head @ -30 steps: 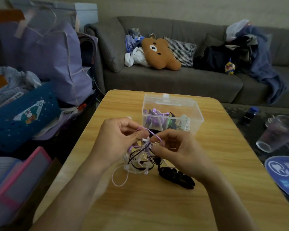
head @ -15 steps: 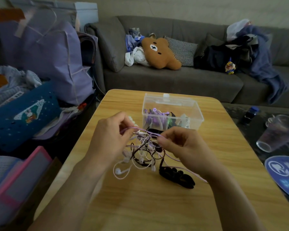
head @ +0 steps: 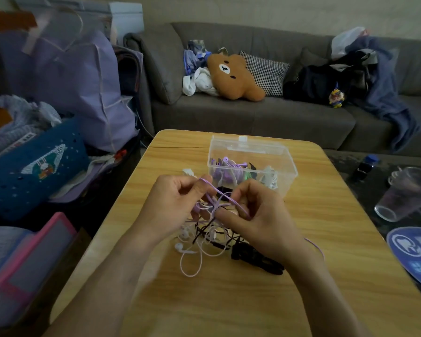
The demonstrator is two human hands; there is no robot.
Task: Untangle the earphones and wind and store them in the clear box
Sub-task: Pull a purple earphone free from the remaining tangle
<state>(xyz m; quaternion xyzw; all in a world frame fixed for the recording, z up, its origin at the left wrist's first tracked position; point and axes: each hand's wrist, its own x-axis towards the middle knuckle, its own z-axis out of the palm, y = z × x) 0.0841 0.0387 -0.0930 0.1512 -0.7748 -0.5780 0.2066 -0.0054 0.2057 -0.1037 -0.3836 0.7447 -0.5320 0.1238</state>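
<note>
A tangle of white, purple and black earphones hangs just above the wooden table, in front of the clear box. My left hand pinches a purple cable near its upper end. My right hand pinches the same purple cable where it crosses the knot. A white earbud and a loose white loop lie on the table below. A black wound bundle lies beside my right wrist. Inside the open box sit several wound earphones, purple, white and black.
A grey sofa with a bear cushion stands behind the table. Bags and a blue case crowd the left side. A plastic cup and a blue round fan lie to the right.
My hands have drawn closer together over the knot. The purple cable now crosses between them, and the tangle hangs a little lower toward the table.
</note>
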